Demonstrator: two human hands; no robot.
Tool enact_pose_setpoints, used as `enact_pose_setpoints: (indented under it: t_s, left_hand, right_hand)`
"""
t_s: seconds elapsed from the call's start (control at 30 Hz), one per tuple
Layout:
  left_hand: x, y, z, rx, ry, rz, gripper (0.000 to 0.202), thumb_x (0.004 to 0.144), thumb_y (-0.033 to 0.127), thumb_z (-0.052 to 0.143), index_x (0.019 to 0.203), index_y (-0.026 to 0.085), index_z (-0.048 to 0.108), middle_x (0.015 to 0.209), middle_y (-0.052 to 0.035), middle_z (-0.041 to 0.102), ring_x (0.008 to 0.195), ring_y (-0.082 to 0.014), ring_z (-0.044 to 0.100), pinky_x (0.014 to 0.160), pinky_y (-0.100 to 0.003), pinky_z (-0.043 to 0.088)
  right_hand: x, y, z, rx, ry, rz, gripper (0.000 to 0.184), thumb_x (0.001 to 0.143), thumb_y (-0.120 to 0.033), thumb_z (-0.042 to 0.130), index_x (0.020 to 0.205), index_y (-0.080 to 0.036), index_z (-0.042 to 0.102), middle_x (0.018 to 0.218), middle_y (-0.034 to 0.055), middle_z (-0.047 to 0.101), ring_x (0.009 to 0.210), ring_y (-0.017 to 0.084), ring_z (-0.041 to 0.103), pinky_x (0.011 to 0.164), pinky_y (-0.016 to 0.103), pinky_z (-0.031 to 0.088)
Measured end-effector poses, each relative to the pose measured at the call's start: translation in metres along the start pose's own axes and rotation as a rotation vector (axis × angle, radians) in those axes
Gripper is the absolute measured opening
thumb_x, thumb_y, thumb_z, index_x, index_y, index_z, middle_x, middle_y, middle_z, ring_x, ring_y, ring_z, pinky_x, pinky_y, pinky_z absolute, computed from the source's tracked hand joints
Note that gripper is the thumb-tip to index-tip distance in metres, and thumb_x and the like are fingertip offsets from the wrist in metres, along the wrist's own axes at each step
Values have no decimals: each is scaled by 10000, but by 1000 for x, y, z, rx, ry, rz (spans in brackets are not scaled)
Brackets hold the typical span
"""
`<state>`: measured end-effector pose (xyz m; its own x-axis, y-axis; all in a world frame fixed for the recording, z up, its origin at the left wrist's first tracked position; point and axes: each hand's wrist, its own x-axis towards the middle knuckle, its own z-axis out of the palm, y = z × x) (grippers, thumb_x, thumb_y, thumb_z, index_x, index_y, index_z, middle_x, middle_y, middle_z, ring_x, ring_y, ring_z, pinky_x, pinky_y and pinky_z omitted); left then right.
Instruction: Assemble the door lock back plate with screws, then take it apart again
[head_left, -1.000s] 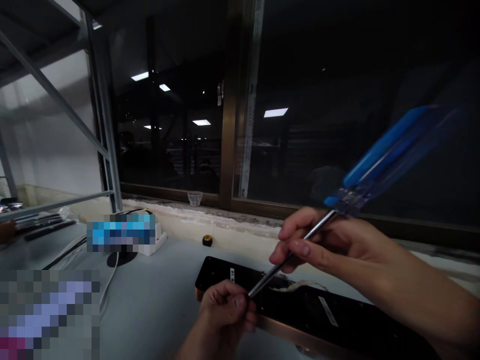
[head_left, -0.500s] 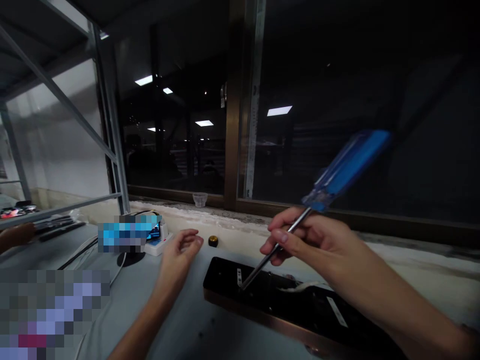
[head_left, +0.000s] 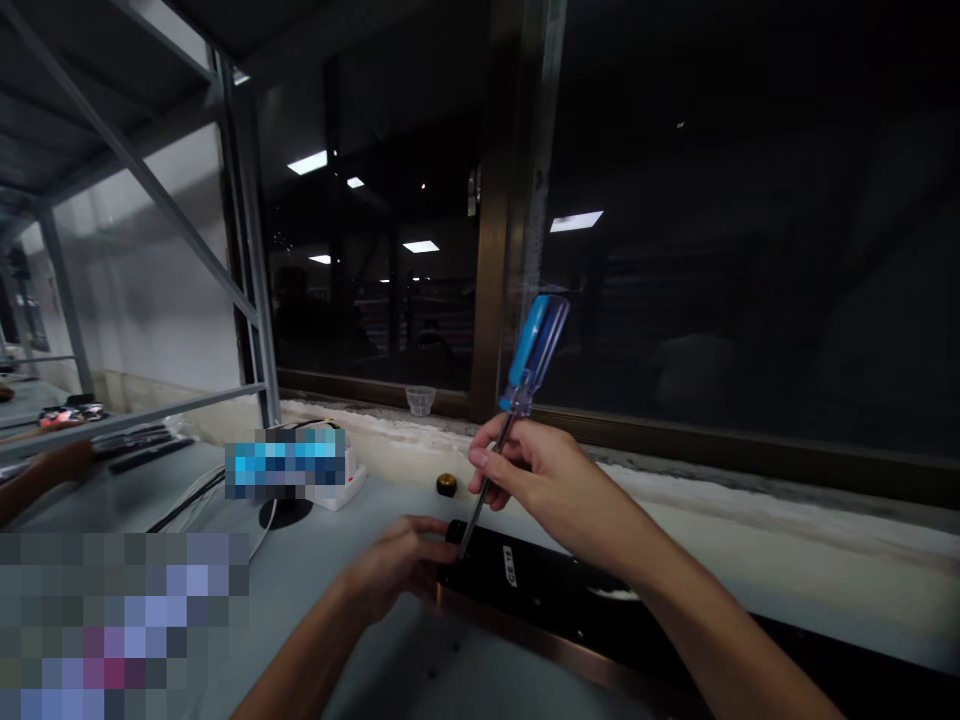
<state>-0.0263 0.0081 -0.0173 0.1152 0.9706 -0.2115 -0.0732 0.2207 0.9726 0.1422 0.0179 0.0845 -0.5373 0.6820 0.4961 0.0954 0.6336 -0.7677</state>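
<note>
The blue-handled screwdriver [head_left: 529, 365] stands nearly upright, its shaft pinched in the right hand [head_left: 540, 480], with the tip below it on the black panel's [head_left: 555, 600] corner. The left hand [head_left: 397, 565], loosely curled, rests against that end. Pinched by the thin shaft, the tip could skid off. Earlier the tool leaned far over and the left hand hovered clear.

A screwdriver [head_left: 534, 350] with a clear blue handle and a thin steel shaft stands nearly upright. Its handle tips toward 1 o'clock and its tip points down toward 7 o'clock, on the left end of a panel [head_left: 559, 605]. The panel is long, flat and black, with a copper-coloured edge and a small white label [head_left: 510, 578]. It lies flat and runs off toward 4 o'clock.
</note>
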Motion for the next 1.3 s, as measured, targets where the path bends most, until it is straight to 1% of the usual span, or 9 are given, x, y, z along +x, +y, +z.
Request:
enact_pose_setpoints:
  t_s: [0.37, 0.6, 0.7, 0.8, 0.87, 0.93, 1.03, 1.13, 1.3]
  left_hand:
    - [-5, 4, 4, -8, 36, 10, 447, 540, 266, 701, 920, 134, 506, 572, 23, 575, 449, -120, 523, 419, -232, 395]
    - [-5, 5, 4, 5, -11, 28, 433, 565, 263, 677, 945, 111, 536, 587, 12, 581, 446, -114, 525, 412, -225, 393]
    - [-7, 6, 5, 8, 2, 20, 413, 561, 260, 676, 925, 120, 540, 585, 13, 583, 449, -112, 523, 412, -221, 393]
    - [-8, 7, 6, -1, 34, 13, 435, 544, 261, 690, 927, 122, 536, 579, 13, 576, 455, -119, 526, 415, -225, 393]
    - [-8, 6, 7, -4, 43, 21, 446, 542, 266, 695, 933, 114, 541, 588, 6, 575, 463, -123, 529, 418, -229, 395]
    - [-7, 5, 6, 1, 35, 24, 454, 553, 270, 691, 948, 107, 537, 590, 1, 577, 464, -126, 529, 417, -233, 396]
    - [-7, 5, 6, 7, 28, 28, 459, 570, 269, 683, 969, 112, 520, 588, 8, 573, 467, -127, 528, 419, -237, 401]
    - [-8, 6, 7, 16, 26, 27, 449, 568, 273, 689, 960, 118, 534, 588, 17, 558, 467, -122, 520, 422, -233, 394]
    - [-7, 5, 7, 14, 7, 34, 422, 577, 293, 690, 946, 128, 571, 584, 15, 554, 467, -112, 514, 441, -221, 381]
  right_hand:
    - [4, 5, 11, -126, -47, 12, 101, 835, -244, 433, 818, -171, 500, 665, 13, 589, 594, 128, 545, 539, 246, 418]
    - [5, 8, 15, -165, -68, 11, 108, 838, -251, 438, 802, -180, 511, 672, 8, 597, 613, 134, 553, 548, 242, 390]
    - [5, 6, 19, -269, -2, 6, 136, 818, -287, 498, 737, -181, 524, 645, -3, 586, 581, 128, 533, 542, 242, 363]
    - [7, 5, 26, -455, 159, -3, 247, 775, -344, 573, 612, -185, 478, 557, -15, 534, 537, 130, 485, 510, 250, 315]
    - [7, 6, 30, -495, 225, 11, 296, 778, -370, 566, 583, -189, 436, 525, -21, 499, 514, 126, 465, 490, 250, 302]
    - [7, 7, 31, -386, 189, 67, 248, 804, -370, 515, 654, -190, 433, 581, -23, 513, 472, 107, 463, 446, 234, 314]
    - [6, 8, 25, -49, -31, 183, 86, 822, -265, 452, 850, -197, 406, 712, -19, 547, 441, 84, 485, 406, 208, 376]
    - [3, 8, 16, 137, -175, 214, 135, 803, -131, 416, 923, -185, 384, 723, -16, 550, 516, 88, 523, 492, 221, 449]
    - [-1, 10, 18, -42, -78, 94, 57, 785, -132, 436, 761, -184, 437, 623, -20, 536, 525, 112, 538, 475, 222, 436]
